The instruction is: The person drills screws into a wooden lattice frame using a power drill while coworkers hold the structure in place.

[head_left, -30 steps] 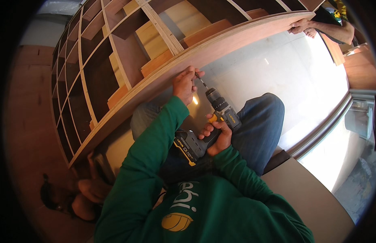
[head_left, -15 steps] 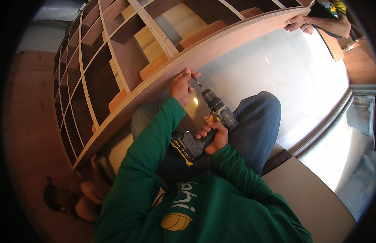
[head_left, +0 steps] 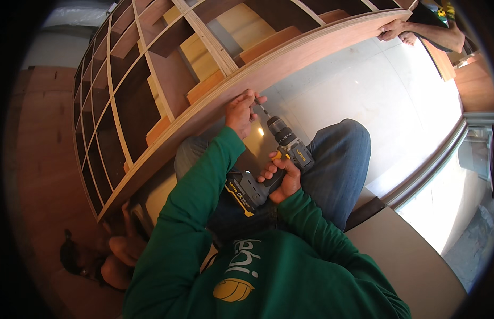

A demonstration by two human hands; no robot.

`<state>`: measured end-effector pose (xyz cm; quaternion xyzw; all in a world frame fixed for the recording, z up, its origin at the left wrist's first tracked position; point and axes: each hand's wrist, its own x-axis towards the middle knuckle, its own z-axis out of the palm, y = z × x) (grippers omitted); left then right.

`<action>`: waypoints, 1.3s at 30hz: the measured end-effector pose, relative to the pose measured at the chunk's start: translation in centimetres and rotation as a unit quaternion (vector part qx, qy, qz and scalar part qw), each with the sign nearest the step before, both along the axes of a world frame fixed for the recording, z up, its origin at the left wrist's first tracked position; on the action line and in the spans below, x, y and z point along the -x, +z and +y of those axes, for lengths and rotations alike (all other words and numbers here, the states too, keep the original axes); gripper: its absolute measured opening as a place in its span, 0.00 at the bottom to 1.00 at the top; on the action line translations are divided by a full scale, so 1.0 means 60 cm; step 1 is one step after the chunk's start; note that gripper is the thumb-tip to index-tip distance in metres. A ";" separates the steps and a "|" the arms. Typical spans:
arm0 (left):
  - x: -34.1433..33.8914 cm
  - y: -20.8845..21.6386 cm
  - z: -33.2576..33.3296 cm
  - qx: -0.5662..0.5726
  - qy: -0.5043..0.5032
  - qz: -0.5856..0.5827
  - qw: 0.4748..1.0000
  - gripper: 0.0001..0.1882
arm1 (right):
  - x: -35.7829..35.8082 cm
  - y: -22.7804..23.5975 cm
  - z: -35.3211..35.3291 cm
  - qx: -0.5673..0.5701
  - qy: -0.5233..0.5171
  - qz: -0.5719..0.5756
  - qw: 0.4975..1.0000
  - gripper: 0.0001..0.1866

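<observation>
My right hand (head_left: 284, 181) is wrapped round the handle of a grey and black cordless drill (head_left: 296, 151) with yellow details, a finger at its trigger. From the chuck a thin bit (head_left: 265, 110) points up and left toward the edge of a large wooden grid frame (head_left: 167, 127). Close under that frame's edge board, my left hand (head_left: 240, 114) is closed, thumb and fingers pinched at the bit's tip. Whatever sits between those fingertips is too small to make out. The drill's battery end rests near my lap, between my bent knees.
At the upper right, another person's hands (head_left: 394, 31) hold the frame's far end. A second person (head_left: 111, 258) crouches at the lower left beneath the near end. A glazed metal-framed panel (head_left: 449, 175) stands at the right, beside a beige board (head_left: 406, 255).
The frame and the people around it sit slightly farther right in view. My two hands and the drill keep nearly the same pose.
</observation>
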<state>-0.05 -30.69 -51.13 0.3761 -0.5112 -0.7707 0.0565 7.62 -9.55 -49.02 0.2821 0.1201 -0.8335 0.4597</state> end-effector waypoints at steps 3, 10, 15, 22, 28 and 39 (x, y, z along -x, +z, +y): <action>-0.001 0.002 0.000 0.003 -0.003 -0.003 1.000 0.11 | 0.000 0.001 -0.001 0.012 0.003 0.008 1.000 0.12; -0.004 0.036 0.001 0.121 -0.036 -0.097 0.987 0.18 | 0.000 0.004 -0.004 -0.004 -0.004 0.015 1.000 0.13; -0.077 0.166 0.050 0.566 -0.238 -0.201 0.763 0.30 | -0.001 0.005 -0.009 0.006 -0.012 0.023 1.000 0.14; -0.190 0.205 0.185 0.666 -0.269 -0.112 0.687 0.25 | -0.009 -0.020 -0.021 -0.040 -0.017 0.024 0.999 0.13; -0.197 0.186 0.176 0.659 -0.296 -0.140 0.677 0.21 | -0.014 -0.042 -0.030 -0.003 -0.029 0.014 0.999 0.11; -0.188 0.171 0.161 0.659 -0.301 -0.171 0.668 0.25 | 0.000 -0.051 -0.043 -0.008 -0.042 0.068 0.997 0.08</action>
